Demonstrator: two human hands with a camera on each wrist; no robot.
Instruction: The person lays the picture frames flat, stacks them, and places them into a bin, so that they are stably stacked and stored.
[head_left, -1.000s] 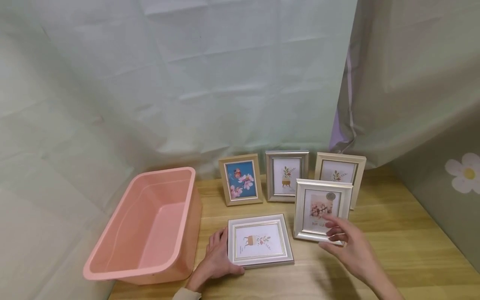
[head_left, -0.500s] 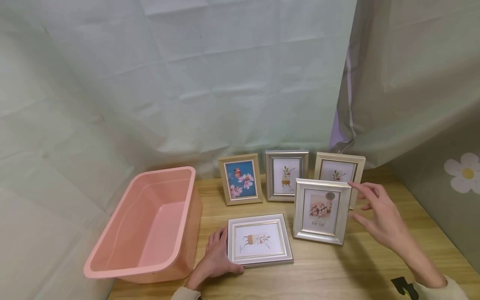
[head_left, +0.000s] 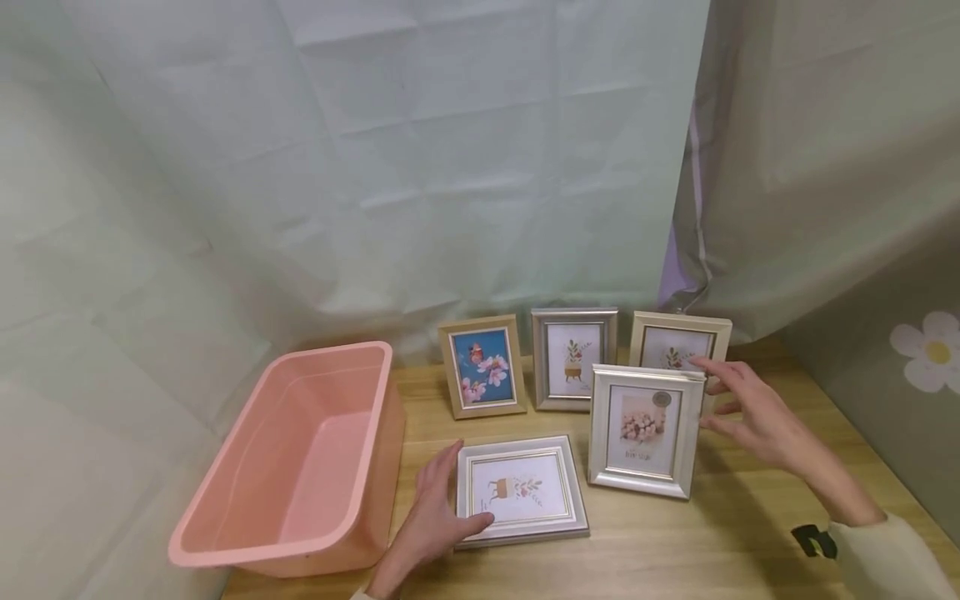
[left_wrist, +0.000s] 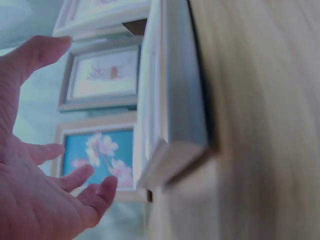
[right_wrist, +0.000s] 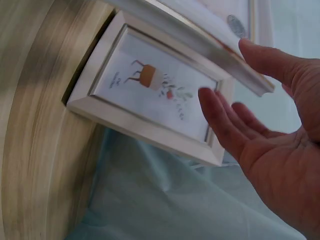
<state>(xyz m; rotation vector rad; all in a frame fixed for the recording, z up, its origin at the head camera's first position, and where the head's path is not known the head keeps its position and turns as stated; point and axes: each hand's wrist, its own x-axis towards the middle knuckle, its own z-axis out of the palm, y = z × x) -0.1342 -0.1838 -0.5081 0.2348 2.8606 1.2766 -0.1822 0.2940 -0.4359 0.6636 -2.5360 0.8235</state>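
Observation:
A silver-white photo frame (head_left: 522, 490) with a potted-plant print lies flat on the wooden table. At its left end my left hand (head_left: 438, 512) is spread, thumb and fingers apart, with nothing held; the left wrist view shows the fingers clear of the frame's side (left_wrist: 185, 100). To the right stands another silver-white frame (head_left: 641, 429) with a pink flower picture. My right hand (head_left: 757, 417) is at its right edge, fingers loosely extended behind the edge and thumb close by it. Behind that stands a cream frame (right_wrist: 150, 90) with a plant print, partly covered in the head view.
A deep pink plastic tub (head_left: 352, 525) stands at the left of the table. In the back row are a tan frame (head_left: 483, 367) with a blue bird-and-blossom picture and a grey-silver frame (head_left: 574, 358). Pale cloth (head_left: 450, 167) hangs behind them.
My right hand has moved from in front of the flower-picture frame round to its right edge. My left fingers have loosened from the flat frame's end and spread. The frames stay in place.

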